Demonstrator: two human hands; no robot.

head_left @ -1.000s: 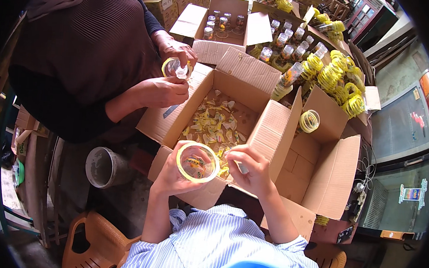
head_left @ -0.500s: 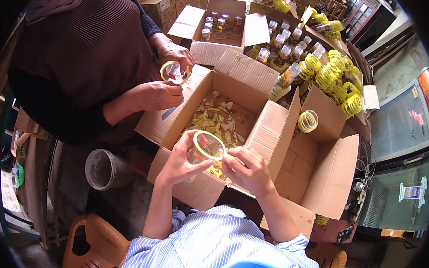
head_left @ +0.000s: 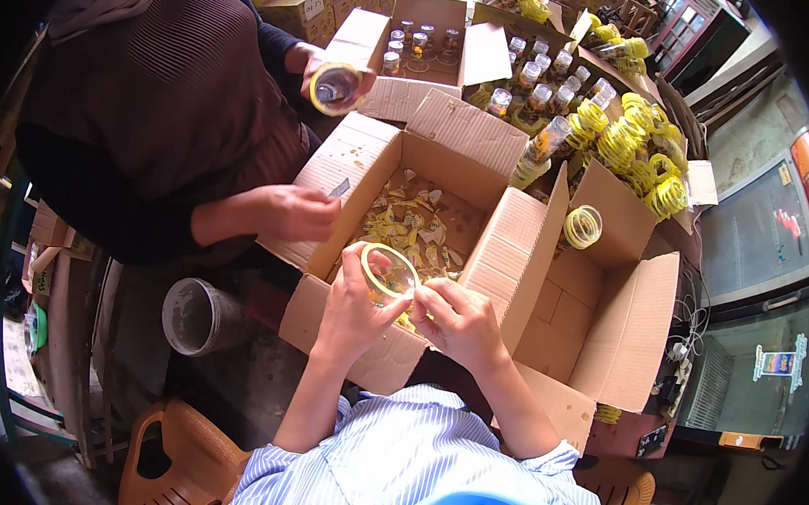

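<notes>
My left hand is wrapped round a clear cup with a yellow rim, its mouth tilted up toward me. At the cup's right edge, the fingers of my right hand are pinched together against the rim. Whatever is between those fingertips is too small to make out. Both hands are over the near end of an open cardboard box, which has yellow and whitish scraps strewn on its bottom.
Across the box's left side, a co-worker holds another yellow-rimmed cup and a flat grey blade-like piece. A second open carton stands at right, near stacked yellow rings and several clear cups. A grey bucket sits lower left.
My cup has shifted slightly left and tilted, with my right fingers still at its rim. The co-worker's hands have moved apart, one lifting the other cup up and away.
</notes>
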